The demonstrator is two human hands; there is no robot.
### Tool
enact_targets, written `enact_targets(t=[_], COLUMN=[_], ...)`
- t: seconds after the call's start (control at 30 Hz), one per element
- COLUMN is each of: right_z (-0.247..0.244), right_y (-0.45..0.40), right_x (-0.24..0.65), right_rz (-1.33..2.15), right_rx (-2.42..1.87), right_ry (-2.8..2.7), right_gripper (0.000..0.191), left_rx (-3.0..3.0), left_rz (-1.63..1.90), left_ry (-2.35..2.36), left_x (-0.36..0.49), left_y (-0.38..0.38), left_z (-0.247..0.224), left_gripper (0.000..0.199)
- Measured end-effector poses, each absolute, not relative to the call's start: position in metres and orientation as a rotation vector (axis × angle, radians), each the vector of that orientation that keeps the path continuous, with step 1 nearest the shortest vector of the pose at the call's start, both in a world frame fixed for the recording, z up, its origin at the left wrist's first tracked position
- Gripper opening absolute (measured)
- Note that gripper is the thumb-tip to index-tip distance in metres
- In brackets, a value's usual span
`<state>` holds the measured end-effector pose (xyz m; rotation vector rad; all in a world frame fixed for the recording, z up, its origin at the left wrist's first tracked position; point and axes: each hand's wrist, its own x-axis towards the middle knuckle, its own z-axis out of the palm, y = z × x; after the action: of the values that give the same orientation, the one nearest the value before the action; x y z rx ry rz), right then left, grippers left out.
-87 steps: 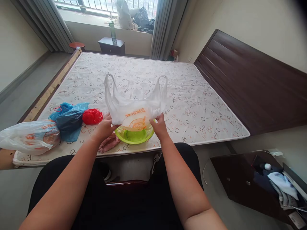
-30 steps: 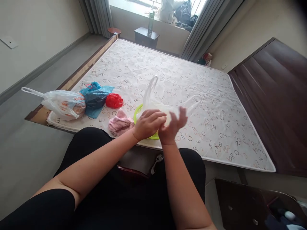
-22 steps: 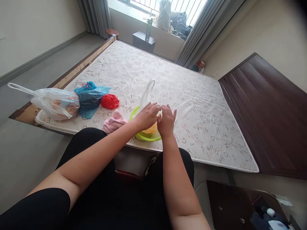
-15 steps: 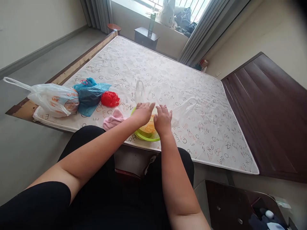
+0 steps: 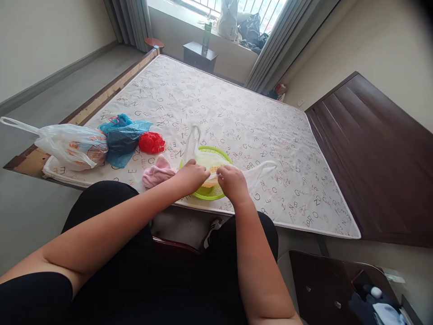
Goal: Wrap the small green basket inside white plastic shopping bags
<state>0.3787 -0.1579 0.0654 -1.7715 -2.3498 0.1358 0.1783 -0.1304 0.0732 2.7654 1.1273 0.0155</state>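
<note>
Quilted mattress (image 5: 280, 189); hands (image 5: 191, 177) (image 5: 233, 183) on filmy bag (image 5: 208, 160).

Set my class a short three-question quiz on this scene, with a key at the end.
1. Multiple choice: what does the white plastic bag under the hands lie over? A: a lime-green basket. B: the pink cloth. C: the blue plastic bag.
2. True or false: the left hand is nearer the pink cloth than the right hand is.
3. Short answer: what colour is the crumpled bag lying beside the blue plastic bag?

Key: 1. A. 2. True. 3. Red.
</note>
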Motion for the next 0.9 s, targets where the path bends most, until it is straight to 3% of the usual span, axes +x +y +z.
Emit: enact_targets(t=[0.1, 0.33, 0.67, 0.9], right_z=[0.063, 0.046, 0.029, 0.013], right_y=[-0.181, -0.221, -0.223, -0.215], right_x=[0.378, 0.38, 0.391, 0.395], right_rz=[0.175, 0.226, 0.138, 0.239], right_rx=[-1.715, -1.692, -2.037, -1.934], right_ry=[-2.459, -2.544, -2.379, -2.022], right_gripper=[0.019, 0.007, 0.015, 0.017], left_rx=[2.775, 2.79, 2.521, 2.376], left_rz=[0.026, 0.004, 0.092, 0.211], left_ry=[1.007, 0.863, 1.311, 1.341], left_x=[0.17, 0.146, 0.141, 0.131], left_y=[-0.149, -0.17, -0.166, -0.161], left_z=[0.07, 0.058, 0.044, 0.034], left_gripper=[0.011, 0.01, 0.023, 0.025])
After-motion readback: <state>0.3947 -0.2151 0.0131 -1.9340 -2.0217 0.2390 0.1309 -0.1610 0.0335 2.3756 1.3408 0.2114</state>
